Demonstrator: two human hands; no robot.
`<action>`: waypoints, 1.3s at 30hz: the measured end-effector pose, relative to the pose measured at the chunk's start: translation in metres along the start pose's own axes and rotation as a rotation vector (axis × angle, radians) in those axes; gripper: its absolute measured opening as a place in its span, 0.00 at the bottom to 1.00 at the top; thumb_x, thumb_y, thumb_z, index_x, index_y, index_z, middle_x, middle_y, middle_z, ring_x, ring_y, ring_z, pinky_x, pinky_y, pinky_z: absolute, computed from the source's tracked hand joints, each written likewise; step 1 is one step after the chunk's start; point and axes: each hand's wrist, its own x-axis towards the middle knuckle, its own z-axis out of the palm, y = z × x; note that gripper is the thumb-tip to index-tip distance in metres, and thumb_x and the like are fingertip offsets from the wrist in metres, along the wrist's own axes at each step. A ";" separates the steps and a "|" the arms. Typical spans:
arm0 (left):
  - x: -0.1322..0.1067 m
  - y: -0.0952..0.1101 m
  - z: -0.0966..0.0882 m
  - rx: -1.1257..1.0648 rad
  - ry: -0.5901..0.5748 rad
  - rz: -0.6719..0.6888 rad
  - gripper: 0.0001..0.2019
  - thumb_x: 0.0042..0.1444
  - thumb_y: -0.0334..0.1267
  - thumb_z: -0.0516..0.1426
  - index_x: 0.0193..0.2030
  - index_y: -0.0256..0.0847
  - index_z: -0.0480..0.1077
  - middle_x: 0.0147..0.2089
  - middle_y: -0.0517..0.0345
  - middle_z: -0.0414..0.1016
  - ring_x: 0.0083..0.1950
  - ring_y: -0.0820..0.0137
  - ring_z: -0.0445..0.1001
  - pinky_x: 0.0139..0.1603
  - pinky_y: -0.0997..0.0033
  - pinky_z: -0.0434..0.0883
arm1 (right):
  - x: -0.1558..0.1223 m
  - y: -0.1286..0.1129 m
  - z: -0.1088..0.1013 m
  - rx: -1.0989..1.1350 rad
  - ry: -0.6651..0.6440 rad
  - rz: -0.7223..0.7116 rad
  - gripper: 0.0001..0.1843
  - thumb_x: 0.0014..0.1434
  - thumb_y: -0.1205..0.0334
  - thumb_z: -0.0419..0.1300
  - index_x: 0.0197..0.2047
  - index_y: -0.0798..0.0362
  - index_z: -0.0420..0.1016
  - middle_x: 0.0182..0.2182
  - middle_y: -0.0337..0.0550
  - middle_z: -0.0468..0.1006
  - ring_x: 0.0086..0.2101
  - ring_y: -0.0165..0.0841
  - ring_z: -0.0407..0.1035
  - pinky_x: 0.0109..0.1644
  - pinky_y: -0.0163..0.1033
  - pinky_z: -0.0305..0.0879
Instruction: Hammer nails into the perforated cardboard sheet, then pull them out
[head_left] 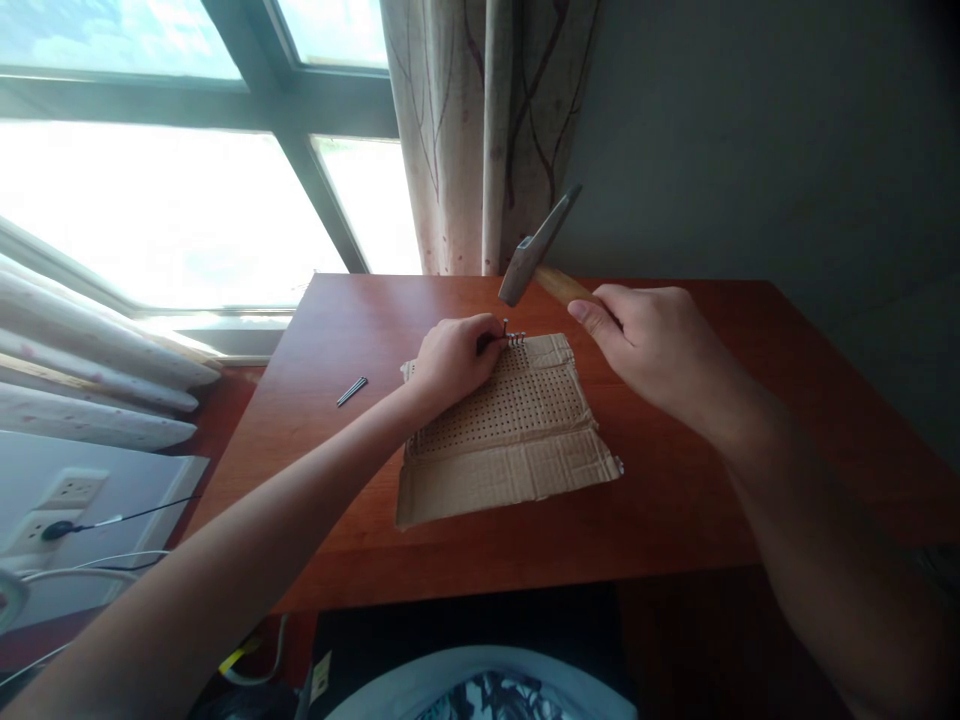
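My right hand is wrapped round the wooden handle of a hammer. The hammer's metal head is raised, tilted, just above the far edge of a perforated board. My left hand rests on the board and pinches a nail that stands upright. Beside that nail, several more nails stick up in a short row. The holed board lies on a creased sheet of brown cardboard. My left hand and forearm hide part of the board's left side.
A small bunch of loose nails lies on the reddish wooden table, left of the cardboard. A window and curtains stand behind and to the left. Wall sockets with a plugged-in cable are at the lower left.
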 end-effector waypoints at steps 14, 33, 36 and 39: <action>0.002 -0.002 0.001 -0.029 -0.004 -0.008 0.08 0.59 0.38 0.55 0.36 0.41 0.75 0.35 0.55 0.80 0.33 0.67 0.74 0.35 0.69 0.66 | -0.002 0.000 0.008 -0.079 -0.044 -0.028 0.21 0.70 0.51 0.49 0.28 0.50 0.66 0.24 0.44 0.74 0.25 0.35 0.66 0.30 0.42 0.47; -0.021 0.022 -0.032 0.343 -0.147 0.102 0.16 0.64 0.43 0.54 0.55 0.38 0.71 0.56 0.46 0.76 0.55 0.54 0.75 0.55 0.54 0.70 | -0.006 0.001 0.014 -0.055 -0.076 -0.014 0.21 0.71 0.50 0.49 0.28 0.51 0.66 0.24 0.42 0.73 0.25 0.33 0.64 0.30 0.41 0.48; -0.038 0.027 -0.028 0.326 -0.145 0.186 0.22 0.66 0.47 0.53 0.61 0.36 0.67 0.62 0.44 0.72 0.61 0.52 0.71 0.62 0.50 0.66 | -0.006 0.001 0.014 -0.064 -0.077 -0.015 0.21 0.71 0.51 0.49 0.28 0.51 0.66 0.24 0.42 0.74 0.25 0.33 0.64 0.30 0.41 0.48; -0.046 0.027 -0.021 0.300 -0.134 0.211 0.24 0.67 0.47 0.50 0.64 0.35 0.64 0.65 0.43 0.69 0.64 0.53 0.68 0.66 0.50 0.63 | -0.006 0.000 0.013 -0.069 -0.081 -0.014 0.21 0.71 0.51 0.49 0.28 0.51 0.66 0.24 0.43 0.74 0.25 0.33 0.65 0.30 0.41 0.48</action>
